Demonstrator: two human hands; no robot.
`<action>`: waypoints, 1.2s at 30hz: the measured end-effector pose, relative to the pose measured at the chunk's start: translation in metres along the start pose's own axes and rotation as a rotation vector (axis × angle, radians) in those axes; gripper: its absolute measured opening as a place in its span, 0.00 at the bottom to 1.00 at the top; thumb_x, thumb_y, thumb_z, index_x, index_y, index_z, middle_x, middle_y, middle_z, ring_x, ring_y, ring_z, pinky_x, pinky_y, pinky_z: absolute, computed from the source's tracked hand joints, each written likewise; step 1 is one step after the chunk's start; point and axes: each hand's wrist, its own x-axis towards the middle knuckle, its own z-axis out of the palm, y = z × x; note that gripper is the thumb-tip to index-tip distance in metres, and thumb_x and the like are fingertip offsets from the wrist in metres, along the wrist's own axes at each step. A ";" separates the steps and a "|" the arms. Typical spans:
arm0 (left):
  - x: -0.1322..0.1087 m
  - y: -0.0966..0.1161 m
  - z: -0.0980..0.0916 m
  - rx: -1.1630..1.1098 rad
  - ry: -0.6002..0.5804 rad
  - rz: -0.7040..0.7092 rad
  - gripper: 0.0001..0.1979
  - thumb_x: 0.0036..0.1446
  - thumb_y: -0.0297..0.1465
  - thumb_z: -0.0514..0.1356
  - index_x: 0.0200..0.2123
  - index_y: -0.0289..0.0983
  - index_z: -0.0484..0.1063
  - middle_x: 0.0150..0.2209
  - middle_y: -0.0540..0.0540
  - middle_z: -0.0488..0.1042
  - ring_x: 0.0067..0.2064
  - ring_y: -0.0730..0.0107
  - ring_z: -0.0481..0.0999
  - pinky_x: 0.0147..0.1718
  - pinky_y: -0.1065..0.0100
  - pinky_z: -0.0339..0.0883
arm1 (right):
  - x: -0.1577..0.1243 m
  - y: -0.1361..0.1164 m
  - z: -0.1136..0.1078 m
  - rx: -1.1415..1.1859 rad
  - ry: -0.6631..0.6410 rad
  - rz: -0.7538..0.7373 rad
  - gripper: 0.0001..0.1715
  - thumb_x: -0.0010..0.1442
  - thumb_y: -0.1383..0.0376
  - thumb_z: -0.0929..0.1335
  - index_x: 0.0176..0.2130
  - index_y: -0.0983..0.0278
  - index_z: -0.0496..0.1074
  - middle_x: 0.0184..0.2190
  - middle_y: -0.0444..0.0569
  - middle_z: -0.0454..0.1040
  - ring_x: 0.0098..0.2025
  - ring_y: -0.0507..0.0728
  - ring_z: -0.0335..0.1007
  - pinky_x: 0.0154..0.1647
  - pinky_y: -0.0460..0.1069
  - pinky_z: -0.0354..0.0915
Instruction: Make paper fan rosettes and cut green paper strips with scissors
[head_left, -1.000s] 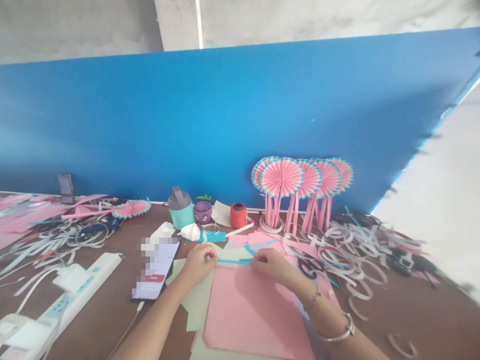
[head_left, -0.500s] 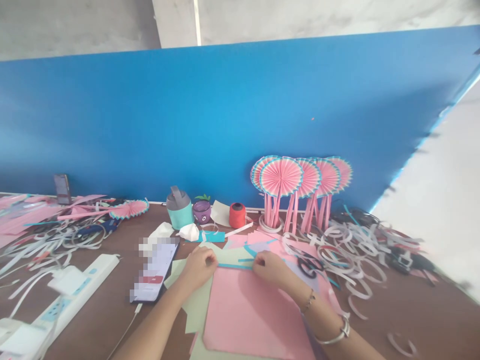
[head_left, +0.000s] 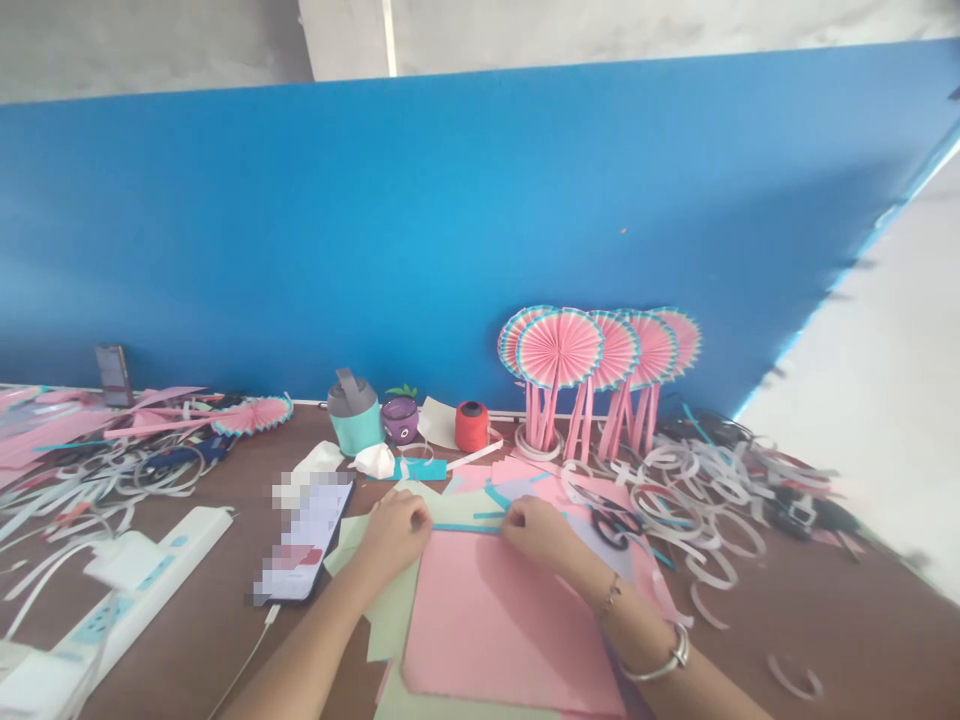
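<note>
A large pink paper sheet (head_left: pixel 495 620) lies on pale green sheets (head_left: pixel 394 610) on the brown table. Along its far edge runs a thin turquoise strip (head_left: pixel 469 527). My left hand (head_left: pixel 397 530) is closed and pinches the strip's left end at the sheet's corner. My right hand (head_left: pixel 536 530), fingers curled, presses or pinches the strip's right end. Bangles ring my right wrist.
A phone (head_left: pixel 304 545) on a cable lies left of my hands, beside a white power strip (head_left: pixel 127 590). Scissors (head_left: pixel 611 525) lie right. Pink paper fans (head_left: pixel 592 360) stand against the blue wall, with curled white strips (head_left: pixel 705 490), a teal cup (head_left: pixel 352 415) and red spool (head_left: pixel 471 427).
The view has tilted slightly, so everything sits a little lower-left. My hands stay on the turquoise strip, the right hand having edged a little leftward along it.
</note>
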 end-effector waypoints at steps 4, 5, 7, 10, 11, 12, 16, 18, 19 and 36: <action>0.000 0.001 -0.001 0.006 -0.012 -0.006 0.08 0.49 0.25 0.52 0.21 0.38 0.64 0.29 0.49 0.72 0.38 0.64 0.69 0.38 0.65 0.57 | -0.002 -0.001 0.000 -0.009 0.023 -0.009 0.07 0.43 0.74 0.63 0.18 0.66 0.62 0.23 0.46 0.68 0.26 0.50 0.59 0.26 0.44 0.51; 0.000 0.001 -0.001 0.006 -0.013 -0.008 0.08 0.49 0.25 0.52 0.21 0.38 0.64 0.29 0.49 0.72 0.38 0.64 0.69 0.38 0.65 0.57 | -0.002 -0.002 0.000 -0.009 0.023 -0.009 0.07 0.43 0.74 0.63 0.18 0.66 0.62 0.24 0.46 0.69 0.26 0.50 0.59 0.26 0.44 0.51; 0.000 0.000 -0.001 0.008 -0.013 -0.007 0.08 0.49 0.25 0.52 0.21 0.38 0.65 0.29 0.49 0.72 0.39 0.64 0.69 0.38 0.64 0.57 | -0.003 -0.002 0.000 -0.009 0.024 -0.003 0.06 0.43 0.74 0.63 0.18 0.66 0.63 0.24 0.46 0.69 0.26 0.50 0.60 0.26 0.44 0.51; 0.000 0.000 0.000 0.017 -0.018 -0.013 0.07 0.49 0.25 0.52 0.21 0.38 0.65 0.30 0.49 0.73 0.39 0.64 0.69 0.39 0.64 0.57 | -0.003 -0.001 0.001 -0.011 0.031 0.011 0.06 0.44 0.73 0.63 0.19 0.66 0.63 0.25 0.46 0.70 0.25 0.50 0.60 0.26 0.44 0.50; 0.000 0.000 0.000 0.018 -0.020 -0.015 0.07 0.49 0.25 0.52 0.21 0.38 0.66 0.30 0.48 0.73 0.39 0.64 0.69 0.39 0.64 0.57 | -0.003 -0.001 0.002 -0.012 0.033 0.012 0.06 0.44 0.73 0.63 0.19 0.65 0.63 0.25 0.46 0.70 0.25 0.50 0.60 0.26 0.44 0.50; -0.001 0.000 0.001 0.020 -0.022 -0.016 0.07 0.49 0.25 0.52 0.22 0.38 0.66 0.30 0.48 0.73 0.39 0.64 0.69 0.39 0.64 0.57 | -0.003 -0.001 0.002 -0.014 0.034 0.012 0.06 0.44 0.73 0.63 0.19 0.65 0.63 0.25 0.46 0.70 0.25 0.50 0.60 0.26 0.44 0.50; -0.001 0.000 0.000 0.031 -0.017 -0.014 0.07 0.49 0.25 0.53 0.22 0.38 0.66 0.30 0.48 0.73 0.39 0.63 0.69 0.38 0.64 0.58 | -0.002 -0.001 0.002 -0.015 0.038 0.008 0.06 0.44 0.74 0.63 0.19 0.66 0.64 0.25 0.46 0.70 0.25 0.50 0.60 0.26 0.44 0.50; 0.000 0.001 -0.001 0.037 -0.022 -0.022 0.07 0.49 0.25 0.53 0.21 0.38 0.66 0.31 0.48 0.73 0.39 0.63 0.69 0.38 0.64 0.58 | -0.002 -0.002 0.002 -0.013 0.041 0.006 0.06 0.44 0.74 0.63 0.20 0.66 0.65 0.25 0.46 0.70 0.26 0.50 0.60 0.26 0.44 0.50; -0.001 0.002 -0.002 0.037 -0.026 -0.025 0.07 0.49 0.25 0.53 0.21 0.38 0.66 0.31 0.48 0.73 0.39 0.63 0.69 0.38 0.64 0.58 | -0.003 -0.002 0.001 -0.011 0.041 0.009 0.05 0.44 0.74 0.63 0.20 0.66 0.65 0.25 0.46 0.70 0.26 0.50 0.60 0.26 0.44 0.50; -0.001 0.000 -0.003 0.019 -0.040 -0.002 0.08 0.48 0.23 0.52 0.20 0.38 0.65 0.29 0.48 0.72 0.37 0.64 0.68 0.36 0.66 0.59 | -0.003 0.001 0.004 -0.016 0.018 0.005 0.06 0.45 0.73 0.63 0.20 0.65 0.64 0.24 0.44 0.67 0.24 0.49 0.57 0.24 0.44 0.48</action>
